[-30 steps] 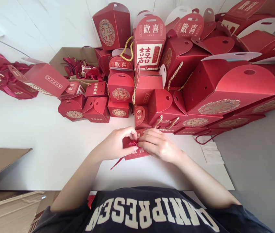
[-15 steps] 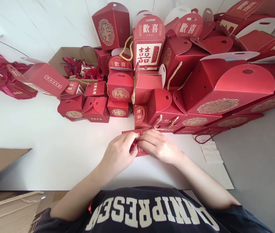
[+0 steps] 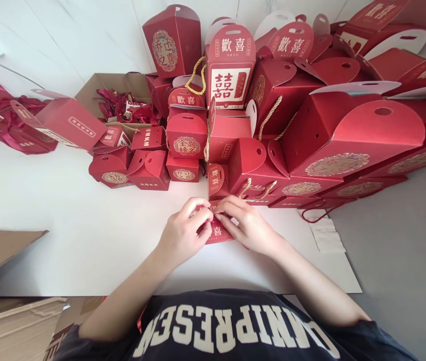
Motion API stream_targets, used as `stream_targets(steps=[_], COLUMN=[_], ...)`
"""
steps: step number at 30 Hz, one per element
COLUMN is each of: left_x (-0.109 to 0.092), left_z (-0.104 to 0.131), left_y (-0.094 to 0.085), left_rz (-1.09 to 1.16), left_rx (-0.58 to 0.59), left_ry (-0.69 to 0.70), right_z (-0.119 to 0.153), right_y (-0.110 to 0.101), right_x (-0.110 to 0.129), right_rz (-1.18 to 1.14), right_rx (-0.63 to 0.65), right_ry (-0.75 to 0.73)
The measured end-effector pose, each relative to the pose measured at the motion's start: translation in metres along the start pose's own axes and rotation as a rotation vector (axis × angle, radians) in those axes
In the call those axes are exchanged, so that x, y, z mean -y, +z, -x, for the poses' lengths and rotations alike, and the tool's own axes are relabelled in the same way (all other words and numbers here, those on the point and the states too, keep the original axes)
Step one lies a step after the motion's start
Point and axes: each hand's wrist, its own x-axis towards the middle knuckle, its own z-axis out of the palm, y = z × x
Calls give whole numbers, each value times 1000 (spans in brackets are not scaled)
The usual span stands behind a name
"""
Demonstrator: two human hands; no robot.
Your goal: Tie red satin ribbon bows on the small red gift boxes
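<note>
A red gift box (image 3: 218, 233) with pale printed characters sits on the white table right in front of me, its upper part largely covered by my fingers. My left hand (image 3: 186, 225) is at its left side, thumb and index finger pinched on a thin red ribbon, of which only a sliver shows. From the right, my right hand (image 3: 246, 223) pinches at the same spot, its fingertips meeting those of the left over the box top. The exact shape of the ribbon between the fingertips is hidden.
Stacked red gift boxes (image 3: 258, 165), some with gold rope handles, stand just beyond my hands and to the right. An open carton (image 3: 92, 90) of ribboned items is at the back left. Cardboard (image 3: 5, 250) lies at the left edge, white tissue sheets (image 3: 325, 233) at the right.
Both hands have shifted slightly, their fingertips now closer together over the box. The red ribbon bunched in my left fingers shows less, and more of the box's printed front is visible.
</note>
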Motion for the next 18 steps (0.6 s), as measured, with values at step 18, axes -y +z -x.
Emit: stream_targets(steps=[18], left_x=[6], left_z=[2], left_y=[-6], left_rz=[105], left_rx=[52], left_ry=[-30], right_z=[0], right_y=[7], right_x=[-4], right_rz=[-89], right_rx=[-55], right_ry=[61])
